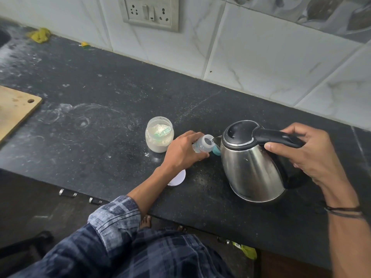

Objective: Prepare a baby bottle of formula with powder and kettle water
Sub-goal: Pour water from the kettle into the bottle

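Lying at nine o'clock in the view, a pale wooden board (16, 109) with a round hole in its corner rests flat on the table (104, 85), a dark speckled stone slab dusted with white rings and smears. Near the centre stands a clear round plastic jar (159, 137), lidless, part full of fine off-white powder (158, 147) with a mint-green scoop (163, 133) lying in it. At five o'clock of the jar a flat white disc lid (178, 179) lies partly under the left wrist. The left hand (181, 152), out of a checked blue sleeve (116, 213), has its grip clamped round a small clear baby bottle (204, 144), tilted with its open mouth towards three o'clock. A teal plastic piece (216, 151) shows just behind it. The spout (217, 139) of a rounded, black-lidded, brushed-steel kettle (251, 169) sits just at the bottle's mouth. The right hand (309, 153) has its grip curled round the kettle's black handle (277, 137), a dark thread band (343, 211) on the wrist. At twelve o'clock, glossy white marbled tiles (251, 47) carry a grey socket plate (150, 12); a crumpled yellow cloth (40, 35) lies at ten o'clock.
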A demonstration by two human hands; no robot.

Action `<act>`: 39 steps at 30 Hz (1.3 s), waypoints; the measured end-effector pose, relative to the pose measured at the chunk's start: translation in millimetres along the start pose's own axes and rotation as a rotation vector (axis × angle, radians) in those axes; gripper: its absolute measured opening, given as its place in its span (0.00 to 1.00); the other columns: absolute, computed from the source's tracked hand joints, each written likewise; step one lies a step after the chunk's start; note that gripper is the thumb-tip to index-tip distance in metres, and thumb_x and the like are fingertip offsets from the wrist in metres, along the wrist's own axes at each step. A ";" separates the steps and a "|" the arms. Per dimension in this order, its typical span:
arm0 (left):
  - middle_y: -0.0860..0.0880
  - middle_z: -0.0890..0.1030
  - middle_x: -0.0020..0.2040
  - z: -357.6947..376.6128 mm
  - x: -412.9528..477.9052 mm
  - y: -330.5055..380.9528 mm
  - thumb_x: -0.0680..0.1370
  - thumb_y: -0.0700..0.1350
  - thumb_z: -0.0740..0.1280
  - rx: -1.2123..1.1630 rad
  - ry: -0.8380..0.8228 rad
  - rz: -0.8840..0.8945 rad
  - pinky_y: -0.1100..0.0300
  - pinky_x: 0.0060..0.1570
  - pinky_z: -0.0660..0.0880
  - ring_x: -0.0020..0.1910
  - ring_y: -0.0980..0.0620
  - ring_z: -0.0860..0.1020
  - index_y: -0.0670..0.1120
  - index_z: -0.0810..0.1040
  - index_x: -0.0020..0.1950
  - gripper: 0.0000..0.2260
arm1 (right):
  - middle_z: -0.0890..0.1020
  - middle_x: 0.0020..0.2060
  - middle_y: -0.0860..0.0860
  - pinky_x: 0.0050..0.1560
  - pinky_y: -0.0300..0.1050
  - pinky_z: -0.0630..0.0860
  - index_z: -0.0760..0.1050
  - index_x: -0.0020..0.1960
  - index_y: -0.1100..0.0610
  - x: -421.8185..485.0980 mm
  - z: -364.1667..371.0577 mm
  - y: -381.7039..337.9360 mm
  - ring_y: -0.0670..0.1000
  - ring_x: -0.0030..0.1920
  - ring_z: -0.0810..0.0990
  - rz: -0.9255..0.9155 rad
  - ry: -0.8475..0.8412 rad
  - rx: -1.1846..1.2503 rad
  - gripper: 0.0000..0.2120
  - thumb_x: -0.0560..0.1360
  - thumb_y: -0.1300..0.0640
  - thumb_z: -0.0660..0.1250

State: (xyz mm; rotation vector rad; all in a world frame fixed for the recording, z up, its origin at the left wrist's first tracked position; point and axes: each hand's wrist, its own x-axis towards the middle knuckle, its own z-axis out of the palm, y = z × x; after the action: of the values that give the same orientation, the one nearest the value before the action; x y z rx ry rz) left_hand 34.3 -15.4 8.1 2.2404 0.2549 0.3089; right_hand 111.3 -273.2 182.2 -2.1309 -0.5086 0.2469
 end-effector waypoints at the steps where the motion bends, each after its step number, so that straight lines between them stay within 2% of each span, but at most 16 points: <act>1: 0.55 0.81 0.55 0.3 0.1 -0.4 0.69 0.55 0.79 -0.001 -0.001 -0.001 0.49 0.51 0.80 0.49 0.54 0.80 0.53 0.81 0.64 0.25 | 0.76 0.22 0.42 0.26 0.28 0.65 0.79 0.41 0.57 0.1 0.0 0.0 0.42 0.22 0.71 0.000 0.001 -0.002 0.11 0.68 0.60 0.81; 10: 0.55 0.81 0.53 0.9 -0.2 -4.9 0.68 0.55 0.79 0.005 0.011 -0.019 0.50 0.50 0.79 0.48 0.53 0.80 0.54 0.81 0.62 0.24 | 0.75 0.22 0.42 0.26 0.29 0.65 0.79 0.41 0.57 2.8 -0.7 0.7 0.42 0.22 0.70 0.002 0.008 -0.020 0.11 0.67 0.58 0.82; 22: 0.53 0.81 0.56 2.9 2.0 -6.7 0.69 0.55 0.80 0.016 0.002 -0.048 0.50 0.52 0.80 0.51 0.52 0.81 0.52 0.80 0.64 0.25 | 0.77 0.23 0.43 0.26 0.29 0.65 0.79 0.41 0.57 5.4 -0.3 0.1 0.42 0.22 0.71 -0.002 0.001 -0.017 0.11 0.67 0.59 0.82; 39: 0.53 0.81 0.56 1.9 -0.8 -6.4 0.69 0.52 0.80 0.001 0.006 -0.061 0.49 0.53 0.80 0.51 0.51 0.81 0.51 0.80 0.64 0.25 | 0.77 0.24 0.41 0.26 0.29 0.66 0.79 0.41 0.57 2.2 1.0 0.0 0.41 0.23 0.73 -0.013 0.003 -0.017 0.11 0.67 0.59 0.82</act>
State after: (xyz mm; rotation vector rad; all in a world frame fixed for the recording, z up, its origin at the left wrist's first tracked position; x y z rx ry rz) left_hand 33.6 -13.0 1.9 2.2280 0.3259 0.2833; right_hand 112.9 -271.5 181.7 -2.1437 -0.5244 0.2326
